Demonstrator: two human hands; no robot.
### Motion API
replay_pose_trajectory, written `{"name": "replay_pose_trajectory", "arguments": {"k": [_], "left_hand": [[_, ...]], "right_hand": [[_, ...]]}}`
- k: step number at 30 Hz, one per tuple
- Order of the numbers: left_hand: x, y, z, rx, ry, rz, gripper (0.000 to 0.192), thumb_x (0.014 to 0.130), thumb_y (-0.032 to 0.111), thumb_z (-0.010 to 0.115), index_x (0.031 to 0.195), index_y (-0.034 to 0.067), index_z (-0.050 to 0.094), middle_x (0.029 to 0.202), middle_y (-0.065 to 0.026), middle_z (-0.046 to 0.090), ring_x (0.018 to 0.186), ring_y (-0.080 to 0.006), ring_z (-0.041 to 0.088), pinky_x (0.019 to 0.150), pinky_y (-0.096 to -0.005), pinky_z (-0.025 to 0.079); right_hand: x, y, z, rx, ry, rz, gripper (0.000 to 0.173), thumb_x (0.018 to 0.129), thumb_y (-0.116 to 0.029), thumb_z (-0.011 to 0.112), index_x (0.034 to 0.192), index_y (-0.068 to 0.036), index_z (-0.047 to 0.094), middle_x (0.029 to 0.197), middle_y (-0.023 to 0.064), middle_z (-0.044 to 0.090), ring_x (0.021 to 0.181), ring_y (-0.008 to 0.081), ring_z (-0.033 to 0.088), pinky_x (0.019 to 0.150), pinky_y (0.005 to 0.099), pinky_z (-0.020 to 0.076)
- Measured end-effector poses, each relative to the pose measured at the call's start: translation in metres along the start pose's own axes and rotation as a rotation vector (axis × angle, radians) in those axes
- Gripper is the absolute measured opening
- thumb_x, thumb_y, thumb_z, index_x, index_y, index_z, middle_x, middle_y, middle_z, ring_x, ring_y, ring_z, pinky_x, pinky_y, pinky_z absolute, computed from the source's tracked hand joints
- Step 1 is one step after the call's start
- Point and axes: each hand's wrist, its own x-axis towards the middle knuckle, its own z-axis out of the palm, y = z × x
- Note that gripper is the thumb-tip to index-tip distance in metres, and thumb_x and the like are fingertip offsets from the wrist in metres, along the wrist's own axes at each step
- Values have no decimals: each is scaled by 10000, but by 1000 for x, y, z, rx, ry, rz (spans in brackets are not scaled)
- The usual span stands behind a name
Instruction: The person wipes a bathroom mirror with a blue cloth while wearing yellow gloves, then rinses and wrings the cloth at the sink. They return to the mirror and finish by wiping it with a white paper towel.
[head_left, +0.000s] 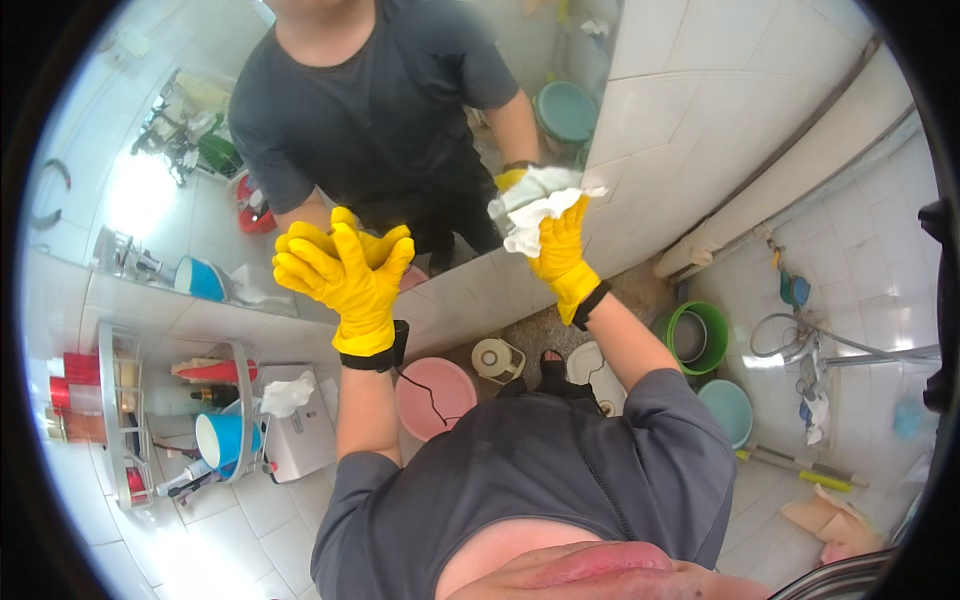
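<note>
A large wall mirror (442, 135) fills the upper part of the view and reflects a dark shirt and yellow gloves. My left hand (345, 289), in a yellow rubber glove, is spread at the glass with its reflection right behind it; it holds nothing, and I cannot tell whether it touches. Beneath my right hand (561, 251), gloved the same way, a crumpled white cloth or paper wipe (551, 210) lies against the mirror near its right edge. Its fingers extend over the wipe, hiding part of it. Black bands circle both wrists.
At left, a wire shelf (112, 420) carries bottles and a blue cup (219, 440), beside a tissue box (300, 435). Below stand a pink basin (435, 394), a toilet-paper roll (491, 358) and a green bucket (709, 337). A pipe (795, 165) and shower fittings (814, 360) line the right wall.
</note>
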Motion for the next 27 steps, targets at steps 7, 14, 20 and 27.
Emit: {"name": "replay_pose_trajectory", "arguments": {"k": [7, 14, 20, 27], "left_hand": [[3, 0, -1, -11, 27, 14, 1023, 856, 790, 633, 1646, 215, 329, 1702, -282, 129, 1557, -541, 117, 1199, -729, 41], [-2, 1, 1, -17, 21, -9, 889, 886, 787, 593, 1581, 246, 471, 1710, -290, 96, 1532, -566, 149, 1175, -743, 110], [4, 4, -4, -77, -4, -25, 892, 817, 711, 723, 1533, 214, 538, 1687, -296, 165, 1502, -558, 201, 1160, -732, 144], [13, 8, -9, -72, 43, -20, 821, 827, 714, 707, 1465, 211, 586, 1577, -286, 308, 1398, -536, 328, 1112, -704, 235]], "right_hand": [[4, -59, 21, 223, 129, 446, 805, 1039, -430, 505, 1671, -90, 141, 1698, 306, 116, 1553, 562, 122, 1238, 697, 49], [163, -59, -27, 71, 174, 156, 829, 1003, -352, 588, 1677, -86, 186, 1739, 247, 83, 1571, 566, 18, 1184, 765, -52], [364, -62, -106, -191, 294, -148, 740, 1005, -377, 547, 1618, -28, 326, 1694, 259, 219, 1571, 491, 139, 1255, 628, 24], [440, -79, -142, -259, 235, -261, 673, 971, -275, 627, 1507, 82, 433, 1523, 347, 440, 1464, 566, 312, 1240, 653, 123]]}}
